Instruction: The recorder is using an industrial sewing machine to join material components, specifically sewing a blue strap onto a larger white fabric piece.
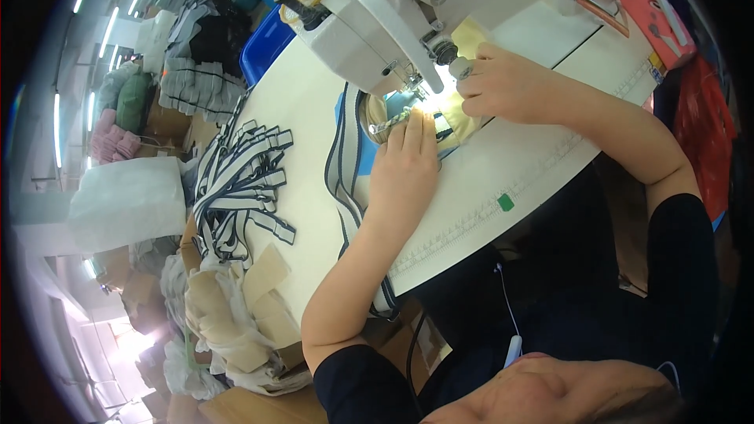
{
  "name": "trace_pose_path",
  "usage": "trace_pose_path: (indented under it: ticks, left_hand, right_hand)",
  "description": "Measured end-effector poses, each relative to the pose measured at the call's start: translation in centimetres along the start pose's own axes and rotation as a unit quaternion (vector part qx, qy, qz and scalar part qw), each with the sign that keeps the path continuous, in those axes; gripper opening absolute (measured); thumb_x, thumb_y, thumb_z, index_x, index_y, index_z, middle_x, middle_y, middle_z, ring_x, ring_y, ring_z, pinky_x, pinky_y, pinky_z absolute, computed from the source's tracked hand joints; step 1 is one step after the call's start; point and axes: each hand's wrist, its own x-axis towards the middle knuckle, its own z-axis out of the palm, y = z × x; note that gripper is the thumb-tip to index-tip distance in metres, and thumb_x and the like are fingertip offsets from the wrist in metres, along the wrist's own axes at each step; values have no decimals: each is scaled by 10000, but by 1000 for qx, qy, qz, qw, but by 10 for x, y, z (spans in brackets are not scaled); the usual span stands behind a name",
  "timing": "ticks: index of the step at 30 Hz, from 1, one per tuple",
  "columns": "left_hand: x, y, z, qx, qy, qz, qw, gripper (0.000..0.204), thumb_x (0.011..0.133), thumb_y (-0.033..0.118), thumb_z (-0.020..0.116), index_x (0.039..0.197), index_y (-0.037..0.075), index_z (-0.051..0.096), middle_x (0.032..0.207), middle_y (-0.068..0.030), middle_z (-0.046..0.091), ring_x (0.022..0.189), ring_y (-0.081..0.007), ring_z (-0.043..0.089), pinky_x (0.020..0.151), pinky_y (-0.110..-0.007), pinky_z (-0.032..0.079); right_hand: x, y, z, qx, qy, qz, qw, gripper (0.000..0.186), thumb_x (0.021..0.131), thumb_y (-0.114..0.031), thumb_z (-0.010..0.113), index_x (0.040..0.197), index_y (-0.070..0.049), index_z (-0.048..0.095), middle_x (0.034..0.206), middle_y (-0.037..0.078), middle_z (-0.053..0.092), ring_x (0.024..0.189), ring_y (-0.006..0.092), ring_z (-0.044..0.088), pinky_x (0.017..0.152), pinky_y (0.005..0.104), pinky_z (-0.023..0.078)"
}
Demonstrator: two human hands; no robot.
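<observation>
My left hand (404, 161) lies with extended fingers on a striped, braided strip (389, 122) under the needle area of a white sewing machine (369, 31). My right hand (510, 90) is curled just right of the lit needle, near a grey knob (463, 69); what its fingers hold is hidden. Pale yellow material (470, 31) shows behind it, and a blue piece (365, 153) lies under the work. A long grey-and-navy strap (343, 173) runs from the machine down past my left forearm.
A pile of similar straps (243, 180) lies on the white table (495, 173). Around it are a blue bin (263, 51), orange-handled pliers (605, 16), a pink tray (656, 20), a red bag (695, 133), beige fabric (220, 314) and stacked bundles (196, 90).
</observation>
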Motion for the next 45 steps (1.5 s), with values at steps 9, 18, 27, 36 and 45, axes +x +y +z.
trace_pose_path:
  ticks: [9, 18, 27, 36, 45]
  left_hand:
    - [3, -5, 3, -180, 31, 30, 983, 368, 809, 55, 603, 1175, 13, 601, 1236, -109, 614, 1158, -270, 592, 904, -358, 506]
    - [1, -6, 4, -187, 27, 13, 982, 366, 806, 47, 597, 1172, 26, 608, 1243, -112, 624, 1180, -261, 595, 902, -342, 513]
    - [-3, -10, -5, -122, 11, 29, 992, 390, 792, 52, 601, 1182, 70, 617, 1300, -89, 594, 1192, -258, 580, 876, -334, 516]
    - [4, -13, -10, -192, -40, -1, 981, 410, 737, -9, 595, 1140, 70, 617, 1217, -122, 592, 1170, -288, 560, 848, -370, 501]
    - [7, -8, 7, -209, -14, -18, 978, 394, 744, -31, 586, 1129, 53, 584, 1220, -179, 565, 1196, -337, 546, 910, -407, 500]
  right_hand:
    - [1, -6, -1, 51, 96, -28, 994, 38, 754, -84, 608, 757, -120, 597, 793, 5, 523, 762, 176, 523, 824, 330, 415]
    - [2, -7, 15, 104, 39, -29, 993, 26, 762, -103, 623, 779, -120, 636, 786, -9, 525, 814, 166, 535, 772, 299, 436]
    - [3, -10, 3, 117, -14, -2, 993, 132, 805, -104, 606, 880, -140, 709, 875, -3, 585, 850, 177, 562, 805, 325, 438]
    - [-3, -17, -1, 79, -87, 65, 991, 220, 844, -105, 576, 1028, -168, 680, 1167, -34, 651, 1067, 144, 594, 923, 324, 410]
    - [-6, -12, 6, 72, -33, 68, 995, 167, 851, -106, 557, 972, -143, 666, 1160, -11, 649, 990, 175, 584, 873, 347, 429]
